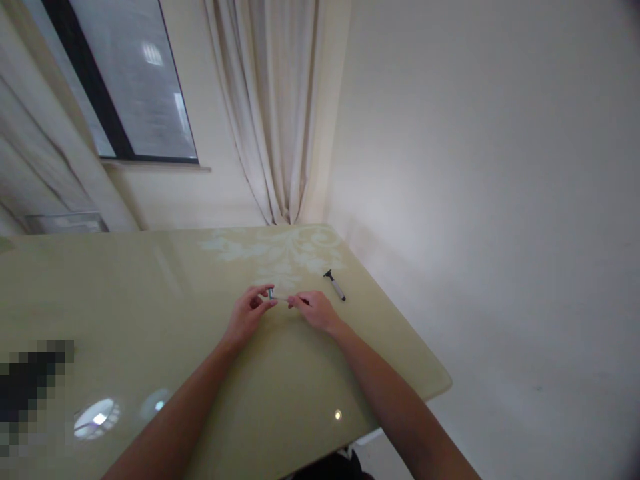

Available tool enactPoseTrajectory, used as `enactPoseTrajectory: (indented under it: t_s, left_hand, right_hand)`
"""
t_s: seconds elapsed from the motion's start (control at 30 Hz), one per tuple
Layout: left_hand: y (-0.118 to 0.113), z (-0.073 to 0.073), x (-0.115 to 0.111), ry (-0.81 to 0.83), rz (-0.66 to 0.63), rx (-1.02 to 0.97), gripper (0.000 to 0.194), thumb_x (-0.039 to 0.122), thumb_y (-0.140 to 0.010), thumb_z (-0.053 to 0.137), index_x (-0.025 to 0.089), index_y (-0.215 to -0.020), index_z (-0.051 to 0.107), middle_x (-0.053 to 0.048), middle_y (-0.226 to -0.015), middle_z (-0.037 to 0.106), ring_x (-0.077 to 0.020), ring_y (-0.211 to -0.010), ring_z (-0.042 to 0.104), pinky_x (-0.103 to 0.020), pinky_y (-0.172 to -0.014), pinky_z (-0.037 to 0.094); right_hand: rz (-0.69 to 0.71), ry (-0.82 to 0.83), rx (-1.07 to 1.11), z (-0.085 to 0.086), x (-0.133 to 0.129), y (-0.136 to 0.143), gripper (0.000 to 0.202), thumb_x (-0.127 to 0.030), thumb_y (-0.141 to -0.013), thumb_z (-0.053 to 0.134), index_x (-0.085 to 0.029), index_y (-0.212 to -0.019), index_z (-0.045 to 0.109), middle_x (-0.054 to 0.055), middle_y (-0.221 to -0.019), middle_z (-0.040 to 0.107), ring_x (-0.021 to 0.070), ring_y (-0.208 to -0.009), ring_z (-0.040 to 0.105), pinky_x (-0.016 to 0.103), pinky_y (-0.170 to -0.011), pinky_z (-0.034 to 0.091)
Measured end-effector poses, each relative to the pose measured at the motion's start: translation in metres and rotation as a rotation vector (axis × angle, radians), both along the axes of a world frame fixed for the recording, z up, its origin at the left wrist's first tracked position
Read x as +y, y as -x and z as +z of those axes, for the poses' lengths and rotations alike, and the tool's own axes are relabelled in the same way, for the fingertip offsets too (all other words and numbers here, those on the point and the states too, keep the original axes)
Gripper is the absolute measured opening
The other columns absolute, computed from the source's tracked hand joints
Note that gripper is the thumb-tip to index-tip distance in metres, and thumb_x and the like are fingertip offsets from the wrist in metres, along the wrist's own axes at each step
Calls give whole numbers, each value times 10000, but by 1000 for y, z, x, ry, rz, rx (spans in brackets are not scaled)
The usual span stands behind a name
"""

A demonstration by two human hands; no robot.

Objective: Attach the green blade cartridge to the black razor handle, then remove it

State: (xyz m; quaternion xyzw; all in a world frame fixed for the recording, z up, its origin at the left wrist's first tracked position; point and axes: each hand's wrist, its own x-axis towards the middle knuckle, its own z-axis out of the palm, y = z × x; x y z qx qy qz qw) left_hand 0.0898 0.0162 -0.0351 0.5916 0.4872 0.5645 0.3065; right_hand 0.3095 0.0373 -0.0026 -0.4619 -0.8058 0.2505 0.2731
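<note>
Between the thumb and fingers of my left hand [247,312] is a small blue-and-white piece [271,293], held upright just above the table. My right hand [316,309] faces it a short way to the right, with its fingers pinched on a thin pale stick [281,299]. The stick reaches across the gap towards the blue-and-white piece; whether the two are joined I cannot tell. Beyond my right hand, a razor [335,285] with a dark head and a grey handle lies on the table, untouched.
The glossy pale table [125,293] has a leaf pattern near its far corner and lamp reflections at the front. A plain wall [480,200] borders its right side. Behind it hang curtains [273,100] beside a window [135,73]. A blurred dark shape [30,380] is at the left.
</note>
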Motion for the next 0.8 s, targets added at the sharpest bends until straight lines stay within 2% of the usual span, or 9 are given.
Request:
enactPoseTrajectory:
  t_s: [0.13, 0.27, 0.4, 0.57, 0.67, 0.8]
  left_hand:
    - [0, 0, 0, 5, -1, -2, 421, 415, -746, 786, 226, -1122, 773, 16, -884, 583, -83, -562, 441, -234, -541, 383]
    - [1, 0, -1, 8, -10, 3, 423, 421, -746, 792, 229, -1122, 772, 14, -898, 586, -81, -563, 439, -235, -541, 382]
    - [1, 0, 0, 7, -6, 3, 418, 414, -752, 788, 231, -1127, 772, 9, -907, 592, -84, -568, 449, -235, -539, 386]
    - [1, -1, 0, 1, -6, 9, 422, 422, -735, 801, 231, -1111, 776, 12, -894, 593, -83, -559, 441, -239, -540, 395]
    - [1, -2, 0, 0, -5, 5, 423, 427, -744, 795, 233, -1119, 776, 11, -895, 591, -82, -556, 440, -237, -533, 389]
    - [1, -1, 0, -2, -16, 9, 427, 422, -740, 795, 228, -1119, 776, 13, -885, 584, -80, -550, 437, -235, -526, 376]
  right_hand:
    - [-126, -22, -48, 0, -1, 0, 503, -547, -1055, 499, -204, -924, 844, 30, -700, 699, 153, -659, 565, 263, -608, 287]
    - [6, -5, -7, -1, -1, 1, 488, -539, -1057, 505, -208, -942, 845, 22, -722, 709, 143, -662, 575, 253, -619, 303]
    - [-92, -3, -14, -4, 2, 1, 536, -580, -1051, 494, -197, -921, 846, 23, -678, 680, 145, -645, 549, 259, -613, 288]
    - [24, 33, 48, -6, 3, 1, 559, -594, -1049, 486, -185, -938, 850, 12, -650, 652, 130, -611, 522, 251, -609, 298]
    - [-95, 14, 27, -6, 4, 0, 548, -590, -1039, 511, -179, -905, 849, 16, -632, 638, 134, -611, 521, 257, -598, 283]
    - [29, 25, 54, -5, 4, 0, 520, -568, -1044, 518, -188, -929, 854, 5, -616, 627, 126, -598, 514, 251, -597, 290]
